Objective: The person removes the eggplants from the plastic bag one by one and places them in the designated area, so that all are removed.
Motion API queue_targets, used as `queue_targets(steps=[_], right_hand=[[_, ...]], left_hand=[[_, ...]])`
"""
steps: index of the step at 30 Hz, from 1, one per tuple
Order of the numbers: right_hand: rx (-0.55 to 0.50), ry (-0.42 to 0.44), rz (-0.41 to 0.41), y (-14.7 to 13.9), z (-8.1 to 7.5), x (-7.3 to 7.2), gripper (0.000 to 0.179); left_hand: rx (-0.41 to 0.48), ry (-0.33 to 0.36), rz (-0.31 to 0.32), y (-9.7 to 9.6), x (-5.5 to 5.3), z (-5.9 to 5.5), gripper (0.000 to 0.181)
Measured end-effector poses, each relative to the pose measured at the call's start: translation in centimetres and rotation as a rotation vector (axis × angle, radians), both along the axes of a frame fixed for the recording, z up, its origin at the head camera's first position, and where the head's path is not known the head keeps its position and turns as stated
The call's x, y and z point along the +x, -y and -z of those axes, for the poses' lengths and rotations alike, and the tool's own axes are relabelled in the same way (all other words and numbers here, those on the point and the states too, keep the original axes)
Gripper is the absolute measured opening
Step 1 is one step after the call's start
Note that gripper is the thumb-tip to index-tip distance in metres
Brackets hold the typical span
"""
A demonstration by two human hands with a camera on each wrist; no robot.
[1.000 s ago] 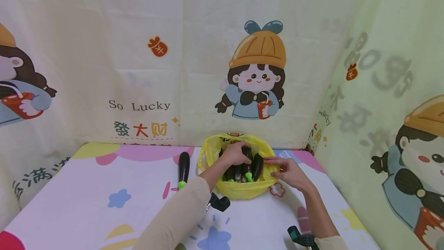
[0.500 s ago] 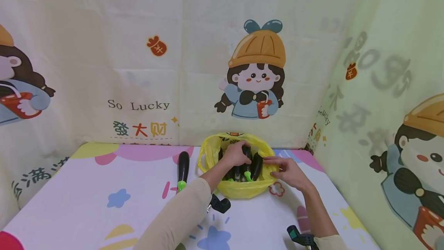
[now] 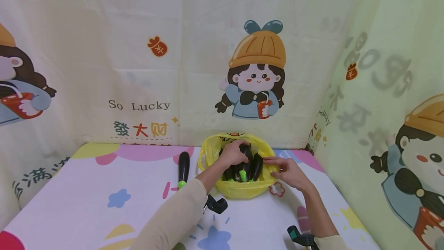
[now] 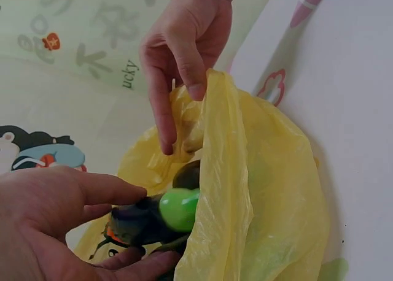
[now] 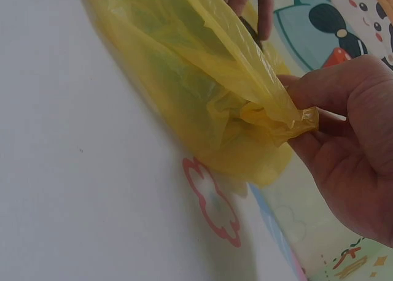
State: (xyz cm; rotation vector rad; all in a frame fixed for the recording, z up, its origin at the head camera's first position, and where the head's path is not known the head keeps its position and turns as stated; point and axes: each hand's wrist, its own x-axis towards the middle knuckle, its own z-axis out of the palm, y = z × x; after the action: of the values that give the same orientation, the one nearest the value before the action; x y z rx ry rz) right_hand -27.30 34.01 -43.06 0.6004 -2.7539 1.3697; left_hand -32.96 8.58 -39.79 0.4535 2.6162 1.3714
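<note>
A yellow plastic bag (image 3: 243,191) stands with its mouth spread, holding several dark eggplants (image 3: 257,167) with green stem ends. My left hand (image 3: 234,153) reaches into the bag and grips one eggplant (image 4: 138,223); its thumb and fingers lie on either side of it in the left wrist view. That eggplant leans with its green end (image 3: 243,176) low, toward me. At the right side of the bag, my right hand (image 3: 289,172) pinches the rim, with bunched plastic (image 5: 301,123) between thumb and fingers. The bag wall hides the lower parts of the eggplants.
A single eggplant (image 3: 184,168) lies on the table left of the bag, its stem end toward me and partly behind the left sleeve (image 3: 177,215). A printed cloth wall (image 3: 197,68) rises right behind the bag. The table (image 3: 83,203) has a patterned cover.
My left hand has shifted slightly left and up with the eggplant, whose green end has swung a little left. The right hand stays at the bag's rim.
</note>
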Motion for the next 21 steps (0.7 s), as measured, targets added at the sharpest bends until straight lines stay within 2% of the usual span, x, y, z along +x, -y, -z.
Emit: queue_targets(steps=[9, 16, 21], right_hand=[[0.004, -0.011, -0.004, -0.1, 0.0, 0.0, 0.042], [0.011, -0.007, 0.01, 0.0, 0.1, 0.0, 0.042], [0.024, -0.026, 0.014, -0.1, 0.2, 0.0, 0.042]], left_hand=[[0.089, 0.072, 0.01, 0.5, 0.0, -0.4, 0.06], [0.088, 0.053, 0.008, 1.1, -0.1, -0.1, 0.059], [0.111, 0.066, 0.012, 1.5, -0.1, 0.2, 0.06]])
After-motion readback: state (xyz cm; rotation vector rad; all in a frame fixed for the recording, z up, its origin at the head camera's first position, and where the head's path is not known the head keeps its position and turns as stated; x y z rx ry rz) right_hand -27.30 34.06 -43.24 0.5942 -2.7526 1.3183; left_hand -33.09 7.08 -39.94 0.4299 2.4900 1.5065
